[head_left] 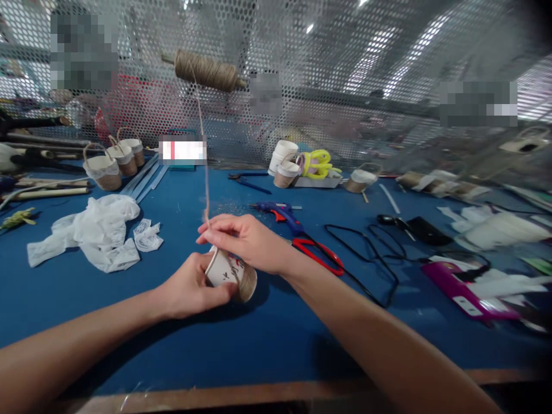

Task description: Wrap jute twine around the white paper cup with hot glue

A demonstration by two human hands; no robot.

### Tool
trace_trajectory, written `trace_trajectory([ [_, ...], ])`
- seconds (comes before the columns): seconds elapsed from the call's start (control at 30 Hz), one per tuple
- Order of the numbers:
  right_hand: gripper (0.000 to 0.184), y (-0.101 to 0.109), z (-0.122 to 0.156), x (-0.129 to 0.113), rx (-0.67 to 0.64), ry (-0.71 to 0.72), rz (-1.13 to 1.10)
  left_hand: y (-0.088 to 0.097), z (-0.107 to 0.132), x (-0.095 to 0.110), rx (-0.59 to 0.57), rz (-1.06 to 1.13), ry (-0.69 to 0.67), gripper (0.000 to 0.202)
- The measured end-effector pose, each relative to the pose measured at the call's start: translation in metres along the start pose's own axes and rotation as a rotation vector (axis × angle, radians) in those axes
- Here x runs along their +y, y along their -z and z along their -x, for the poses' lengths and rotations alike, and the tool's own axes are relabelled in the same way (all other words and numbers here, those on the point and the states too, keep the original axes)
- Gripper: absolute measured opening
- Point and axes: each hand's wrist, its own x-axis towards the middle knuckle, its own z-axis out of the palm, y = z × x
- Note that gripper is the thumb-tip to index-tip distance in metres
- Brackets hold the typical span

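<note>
My left hand (196, 287) is wrapped round a white paper cup (222, 271), which lies tilted with its base to the right. Brown twine covers the cup's lower part, and dark and red marks show on the white wall. Over the cup's rim, my right hand (241, 238) pinches the jute twine (202, 132) between thumb and fingers. That strand runs up to a twine spool (206, 70) on a rod at the mesh screen. Beyond my right hand lies a blue glue gun (282, 214).
Red-handled scissors (319, 257), black cable (383, 253) and a purple power strip (468, 290) lie to the right. White lace (92, 230) is heaped at left. Small handled cups (103, 171) stand behind it. Pliers (250, 181) and stacked cups (282, 156) are farther back, before a mesh screen (310, 57).
</note>
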Motion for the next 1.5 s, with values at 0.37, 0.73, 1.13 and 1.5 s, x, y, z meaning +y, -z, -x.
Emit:
trace_trajectory([
  [0.37,0.018,0.001,-0.061,0.005,-0.061,-0.28,-0.092,-0.003,0.004,0.005,-0.131,0.006,-0.13,0.014],
  [0.73,0.034,0.042,-0.051,0.031,0.202,-0.395,0.332,-0.004,0.004,0.004,-0.032,0.152,-0.011,0.017],
  [1.13,0.029,0.097,0.022,0.092,0.415,-0.831,0.706,0.005,-0.003,0.001,0.182,0.114,-0.018,0.014],
  [1.5,0.024,0.078,0.056,0.028,0.495,-0.443,0.065,0.01,-0.003,-0.003,0.18,0.076,-0.021,0.018],
])
